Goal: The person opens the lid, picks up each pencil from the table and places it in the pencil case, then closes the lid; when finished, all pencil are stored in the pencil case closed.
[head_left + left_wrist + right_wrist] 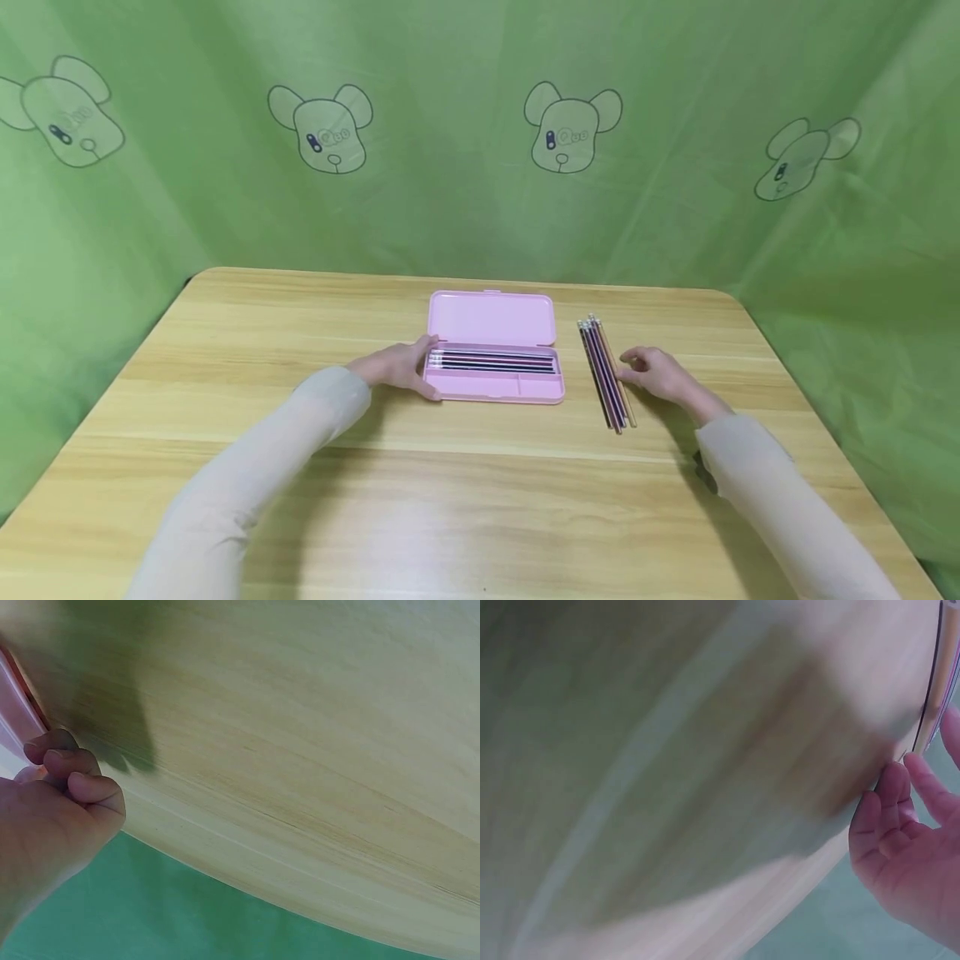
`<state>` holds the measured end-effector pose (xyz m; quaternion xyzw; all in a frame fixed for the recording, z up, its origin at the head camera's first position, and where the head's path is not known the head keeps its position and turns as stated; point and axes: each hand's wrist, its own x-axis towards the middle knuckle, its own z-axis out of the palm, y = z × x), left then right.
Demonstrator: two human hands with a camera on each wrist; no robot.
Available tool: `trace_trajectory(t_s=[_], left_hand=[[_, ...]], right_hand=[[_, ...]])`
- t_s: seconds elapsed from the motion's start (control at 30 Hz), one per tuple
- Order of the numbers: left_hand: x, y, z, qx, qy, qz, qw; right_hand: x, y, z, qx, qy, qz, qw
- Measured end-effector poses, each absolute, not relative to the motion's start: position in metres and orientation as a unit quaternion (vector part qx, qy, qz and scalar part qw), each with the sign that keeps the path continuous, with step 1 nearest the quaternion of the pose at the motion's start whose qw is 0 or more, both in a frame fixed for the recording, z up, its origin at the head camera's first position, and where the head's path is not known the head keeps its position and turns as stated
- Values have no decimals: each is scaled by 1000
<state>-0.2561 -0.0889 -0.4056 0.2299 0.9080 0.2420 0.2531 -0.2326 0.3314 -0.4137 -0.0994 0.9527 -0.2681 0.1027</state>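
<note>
A pink pencil case (491,317) lies with its lid folded back on the table. Several dark striped pencils (491,362) fill its long rear compartment, white ends to the left. My left hand (397,367) holds the case's left end, thumb at the front and fingers toward the back; in the left wrist view its other fingers are curled. To the right of the case lies a loose bundle of pencils (603,375), with a tan one along its right side. My right hand (660,375) is beside that bundle, fingertips at the tan pencil, fingers loosely bent; contact is unclear.
Both the case and the bundle rest on a wooden table (450,500) with rounded far corners. A green curtain (450,208) with printed mouse-like heads hangs behind and along the sides. The case's front part has two shallow compartments.
</note>
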Motion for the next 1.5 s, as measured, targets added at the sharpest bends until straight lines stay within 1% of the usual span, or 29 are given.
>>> trace_trajectory(t_s=[0.17,0.4,0.93,1.13,1.17,1.37,1.4,1.5], left_hand=[[-253,-88,-403,234,911,236,244],[-253,-88,-404,235,910,238,244],[-254,-86,-404,228,911,232,252],[-254,-86,-406,229,911,232,253],[-262,-89,-418,238,910,234,248],[-261,-90,-416,239,907,242,249],[-254,-88,-404,230,907,241,255],[-254,-88,-404,230,909,238,255]], right_hand=[[-232,332,-414,-98,952,-269,105],[-230,331,-411,-77,963,-243,89],[-226,330,-411,-22,959,-259,116],[-226,332,-411,-23,963,-254,83],[-226,333,-411,-24,963,-258,76],[-228,329,-406,-26,961,-272,37],[-229,327,-404,-28,962,-270,30],[-231,321,-402,-37,962,-272,15]])
